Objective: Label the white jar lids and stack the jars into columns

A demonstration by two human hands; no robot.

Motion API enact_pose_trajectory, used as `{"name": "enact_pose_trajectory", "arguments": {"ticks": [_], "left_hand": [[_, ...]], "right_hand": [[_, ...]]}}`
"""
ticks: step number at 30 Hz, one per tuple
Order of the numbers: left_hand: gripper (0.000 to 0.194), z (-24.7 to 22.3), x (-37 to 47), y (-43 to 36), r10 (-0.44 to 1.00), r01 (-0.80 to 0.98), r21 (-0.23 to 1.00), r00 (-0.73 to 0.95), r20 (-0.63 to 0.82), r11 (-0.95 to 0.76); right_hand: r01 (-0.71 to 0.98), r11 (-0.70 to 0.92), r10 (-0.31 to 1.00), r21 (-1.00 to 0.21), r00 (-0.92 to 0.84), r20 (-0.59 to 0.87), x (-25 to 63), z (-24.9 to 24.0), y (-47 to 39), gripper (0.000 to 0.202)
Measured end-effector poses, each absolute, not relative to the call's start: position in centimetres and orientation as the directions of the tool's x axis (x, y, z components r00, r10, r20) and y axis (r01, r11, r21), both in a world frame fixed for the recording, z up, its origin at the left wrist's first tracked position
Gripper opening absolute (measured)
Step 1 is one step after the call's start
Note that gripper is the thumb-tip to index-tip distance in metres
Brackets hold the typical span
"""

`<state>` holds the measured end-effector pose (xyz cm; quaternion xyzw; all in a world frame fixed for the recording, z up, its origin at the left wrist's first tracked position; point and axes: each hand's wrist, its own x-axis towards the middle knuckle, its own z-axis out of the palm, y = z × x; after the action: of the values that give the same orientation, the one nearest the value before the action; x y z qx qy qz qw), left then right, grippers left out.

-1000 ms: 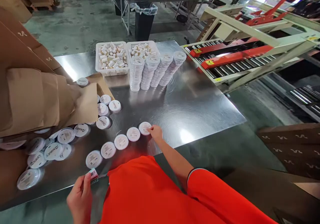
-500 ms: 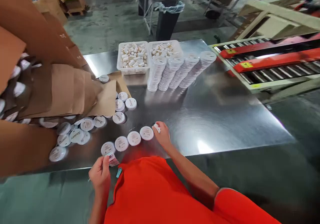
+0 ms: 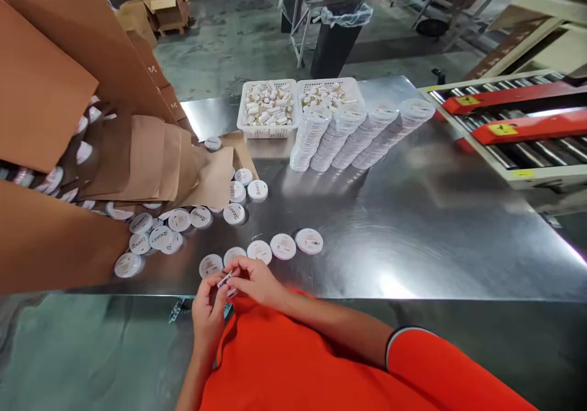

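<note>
My left hand (image 3: 210, 308) pinches a small strip of barcode labels (image 3: 224, 279) at the front edge of the table. Against the same strip, the fingertips of my right hand (image 3: 257, 284) are pressed together, and the two hands nearly touch. Just beyond them runs a slanting row of several round white-topped containers (image 3: 283, 247) on the metal table. The rightmost round container (image 3: 309, 241) shows a barcode on its top. My right hand partly covers the lower edges of the nearer ones.
Left, an open cardboard box (image 3: 41, 233) spills round containers (image 3: 160, 238) onto the metal table (image 3: 413, 215). Tall stacks of clear round containers (image 3: 351, 139) stand behind the row, near two white baskets (image 3: 268, 131) of small bottles. A roller conveyor (image 3: 518, 129) adjoins at right.
My right hand has left the rightmost container and come back to the label strip in my left hand. That container now shows a barcode. The view has shifted left.
</note>
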<state>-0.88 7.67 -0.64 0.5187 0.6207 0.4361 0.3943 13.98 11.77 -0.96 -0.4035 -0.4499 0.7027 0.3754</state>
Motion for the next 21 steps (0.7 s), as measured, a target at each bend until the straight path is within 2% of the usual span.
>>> {"name": "enact_pose_trajectory", "arguments": {"ticks": [4,7,10,12,14,16,18,21], "left_hand": [[0.029,-1.2,-0.4,7.5,0.983,0.408,0.904,-0.168,-0.068,0.132],[0.034,-1.5,-0.1,7.7,0.987,0.562,0.820,-0.157,-0.027,0.112],[0.041,-1.5,-0.1,7.9,0.989,0.678,0.732,-0.146,0.035,0.074],[0.041,-1.6,-0.6,7.8,0.987,0.692,0.716,-0.157,0.029,0.089],[0.038,-1.8,-1.5,7.5,0.983,0.664,0.736,-0.184,-0.004,0.128],[0.034,-2.1,-2.7,7.1,0.971,0.623,0.760,-0.234,-0.042,0.183],[0.035,-2.5,-3.8,6.7,0.951,0.589,0.767,-0.297,-0.089,0.256],[0.036,-3.0,-4.8,6.3,0.923,0.553,0.763,-0.356,-0.147,0.335]], "right_hand": [[-0.154,-0.307,0.908,-0.939,-0.342,-0.241,14.0,-1.4,10.9,0.016],[-0.092,-0.254,0.934,-0.963,-0.283,-0.219,13.8,-1.4,10.7,0.013],[-0.029,-0.157,0.974,-0.987,-0.169,-0.150,14.7,-1.9,11.5,0.014],[0.021,-0.144,0.989,-0.989,-0.032,-0.145,16.7,-3.3,12.7,0.018],[0.153,-0.223,0.968,-0.963,0.150,-0.201,19.7,-5.4,13.8,0.019],[0.353,-0.393,0.904,-0.849,0.320,-0.285,23.0,-8.0,14.2,0.016],[0.408,-0.509,0.844,-0.757,0.407,-0.348,25.6,-10.4,14.0,0.020],[0.418,-0.599,0.789,-0.684,0.453,-0.414,26.8,-12.9,12.9,0.027]]}}
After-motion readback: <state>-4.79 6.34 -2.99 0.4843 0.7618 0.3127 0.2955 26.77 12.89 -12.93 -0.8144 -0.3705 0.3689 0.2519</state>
